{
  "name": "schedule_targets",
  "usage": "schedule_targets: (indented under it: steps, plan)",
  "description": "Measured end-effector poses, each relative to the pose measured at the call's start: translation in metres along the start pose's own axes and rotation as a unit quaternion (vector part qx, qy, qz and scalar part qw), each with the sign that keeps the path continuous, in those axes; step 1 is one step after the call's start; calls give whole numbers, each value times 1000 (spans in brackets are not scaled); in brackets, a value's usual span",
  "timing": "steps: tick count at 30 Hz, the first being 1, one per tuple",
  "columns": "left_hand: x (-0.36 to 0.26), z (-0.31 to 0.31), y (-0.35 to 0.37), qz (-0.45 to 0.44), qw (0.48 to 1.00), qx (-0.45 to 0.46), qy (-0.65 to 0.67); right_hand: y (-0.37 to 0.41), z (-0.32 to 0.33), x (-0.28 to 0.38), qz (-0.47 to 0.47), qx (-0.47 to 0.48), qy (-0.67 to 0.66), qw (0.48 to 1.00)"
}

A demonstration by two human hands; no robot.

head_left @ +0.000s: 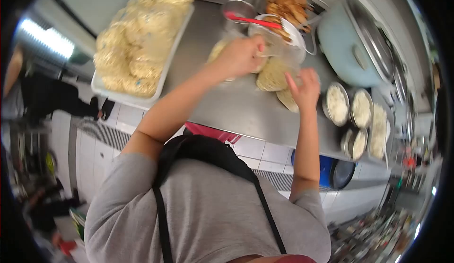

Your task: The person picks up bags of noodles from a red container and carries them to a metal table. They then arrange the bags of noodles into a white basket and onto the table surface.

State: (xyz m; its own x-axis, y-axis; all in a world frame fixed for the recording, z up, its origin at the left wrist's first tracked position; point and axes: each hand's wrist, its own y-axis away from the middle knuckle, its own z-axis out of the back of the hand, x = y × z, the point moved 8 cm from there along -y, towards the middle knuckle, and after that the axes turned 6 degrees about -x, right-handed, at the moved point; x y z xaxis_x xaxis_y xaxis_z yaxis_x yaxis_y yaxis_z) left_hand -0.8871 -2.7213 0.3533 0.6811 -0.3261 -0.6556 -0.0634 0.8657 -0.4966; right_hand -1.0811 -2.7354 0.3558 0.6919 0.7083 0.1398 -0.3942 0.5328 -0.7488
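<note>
My left hand (243, 56) is closed in a fist on the top of a clear plastic bag (273, 44). Beneath and beside it, bags with pale yellow contents (275, 75) lie on the steel counter; what fills them is hard to make out. My right hand (306, 89) is just to the right of these bags, thumb and fingers spread, holding nothing visible. Another bag with pale yellow contents (215, 51) is partly hidden behind my left wrist. A red-handled utensil (255, 21) lies across a metal bowl (238, 10) and a white plate (298, 38) with browned pieces.
A white tub (170, 62) piled with bagged yellow food stands at the left. Sliced browned food (286, 3) is at the back. On the right are a large pale-blue cooker (347, 50) and several metal bowls of white food (336, 104). A person (42, 95) stands at far left.
</note>
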Motion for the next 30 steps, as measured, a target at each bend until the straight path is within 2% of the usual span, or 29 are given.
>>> schedule_targets:
  steps: [1,3,4,5,6,7,10,12,14,17,18,19,20,22,23,25,26,28,30]
  plan:
    - [-9,10,11,-48,997,-43,-33,-3,13,9,27,-53,21,998]
    - [-21,41,31,-21,996,-53,-70,-11,37,22,5,-132,67,989]
    - [-24,53,35,-16,995,-51,-89,-14,36,30,12,-129,48,990]
    - [-17,67,42,-6,993,-59,-100,-17,42,35,-4,-174,-16,985]
    - [-15,89,52,-33,989,-105,-101,-19,46,37,-23,-217,-77,973]
    - [-13,113,64,-63,982,-149,-102,-23,41,50,-19,-216,-89,972]
    - [22,191,96,-12,954,-225,-197,-34,6,113,-1,-134,-256,957]
    - [63,249,119,69,937,-290,-181,-39,-30,153,-12,-76,-354,932]
    - [109,299,147,161,914,-323,-186,-50,-55,202,8,-43,-396,917]
    - [179,331,181,247,908,-306,-142,-67,-107,259,-11,15,-448,894]
    - [196,333,189,284,910,-284,-105,-70,-134,273,-50,90,-455,885]
    - [205,335,195,289,911,-277,-101,-69,-157,285,-90,165,-458,869]
    - [207,329,195,283,924,-236,-99,-70,-166,289,-99,171,-453,869]
    - [206,323,191,255,944,-192,-86,-64,-185,303,-42,273,-381,882]
    - [213,324,192,257,945,-185,-78,-61,-189,306,-50,277,-374,884]
    - [219,324,192,217,957,-182,-68,-43,-192,336,85,337,-378,858]
    - [221,323,190,218,959,-172,-61,-38,-196,340,75,340,-374,860]
    - [217,327,186,207,958,-190,-57,-30,-202,355,149,333,-273,890]
    - [218,327,182,200,962,-178,-56,-35,-205,360,165,320,-249,899]
